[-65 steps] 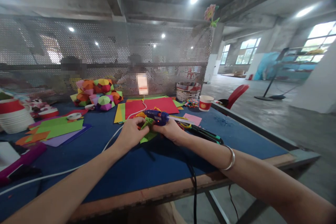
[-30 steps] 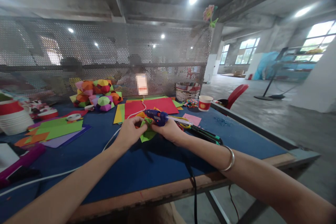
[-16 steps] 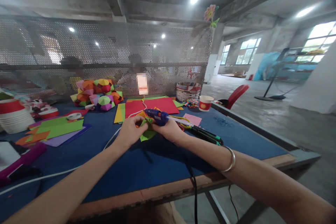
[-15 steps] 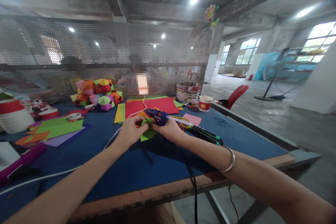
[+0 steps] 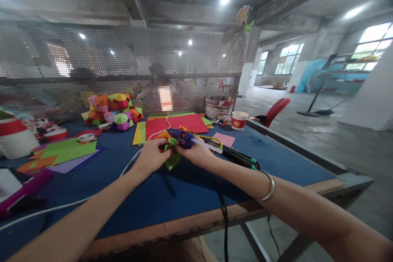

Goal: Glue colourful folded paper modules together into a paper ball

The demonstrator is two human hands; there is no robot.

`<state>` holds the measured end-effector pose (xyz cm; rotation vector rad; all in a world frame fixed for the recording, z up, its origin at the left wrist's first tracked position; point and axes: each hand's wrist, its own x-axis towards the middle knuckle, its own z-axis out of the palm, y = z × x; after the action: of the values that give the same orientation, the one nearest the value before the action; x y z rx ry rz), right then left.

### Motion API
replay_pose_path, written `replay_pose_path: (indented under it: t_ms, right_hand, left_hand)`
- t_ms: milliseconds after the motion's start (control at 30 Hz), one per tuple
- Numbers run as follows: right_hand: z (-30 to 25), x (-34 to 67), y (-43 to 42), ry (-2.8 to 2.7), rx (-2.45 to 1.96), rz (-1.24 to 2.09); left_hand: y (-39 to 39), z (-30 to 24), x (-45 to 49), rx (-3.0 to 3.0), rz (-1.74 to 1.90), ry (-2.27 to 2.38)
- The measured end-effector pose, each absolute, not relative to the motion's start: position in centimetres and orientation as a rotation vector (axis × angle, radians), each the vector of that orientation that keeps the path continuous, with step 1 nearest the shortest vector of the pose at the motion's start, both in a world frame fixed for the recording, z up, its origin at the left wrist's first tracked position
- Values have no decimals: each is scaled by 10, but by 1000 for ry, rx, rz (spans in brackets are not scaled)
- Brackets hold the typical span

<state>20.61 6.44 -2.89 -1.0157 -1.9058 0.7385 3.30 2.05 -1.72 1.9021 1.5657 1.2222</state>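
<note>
My right hand (image 5: pixel 199 154) is closed round a blue hot glue gun (image 5: pixel 181 137), whose clear glue stick (image 5: pixel 209 145) juts out of the back toward the right. The fingers of my left hand (image 5: pixel 153 155) pinch a folded green paper piece (image 5: pixel 173 161), with some orange paper behind it. The right fingertips also touch this green piece. The gun's nozzle lies above and behind the paper; its tip is hard to make out. Under and beside my right wrist rests a black and green tool (image 5: pixel 241 159), partly covered.
Red paper sheets (image 5: pixel 175 126) lie behind my hands. Paper balls (image 5: pixel 122 120), loose green sheets (image 5: pixel 69 148) and stacked cups (image 5: pixel 15 143) stand left. A woven basket (image 5: pixel 218 107) and paper cup (image 5: pixel 239 120) are back right. A white cable (image 5: pixel 82 199) crosses the table.
The glue gun has turned slightly, and its glue stick now slopes lower to the right. The green paper piece has shifted a little in my fingers.
</note>
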Motion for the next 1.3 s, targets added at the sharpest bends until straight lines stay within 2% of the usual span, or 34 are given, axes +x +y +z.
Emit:
replay_pose_path:
  t_ms: [267, 433, 567, 767, 867, 1133, 1300]
  right_hand:
    - [-25, 204, 58, -1638, -828, 1295]
    - [-22, 201, 53, -1613, -837, 1439]
    - [-24, 202, 57, -1611, -897, 1310]
    - [-25, 207, 63, -1806, -1164, 872]
    - [-26, 207, 64, -1889, -1157, 732]
    - [-30, 207, 64, -1888, -1033, 728]
    - [-30, 207, 67, -1900, -1009, 711]
  left_hand:
    - [19, -12, 31, 1843, 1492, 1745]
    - [18, -14, 33, 1824, 1549, 1719]
    - [22, -18, 32, 1800, 1509, 1688]
    - [24, -26, 36, 1811, 1324, 1511]
    - [23, -24, 39, 1732, 1344, 1432]
    - [18, -18, 42, 1283, 1275, 1269]
    - [18, -19, 43, 1256, 1311, 1258]
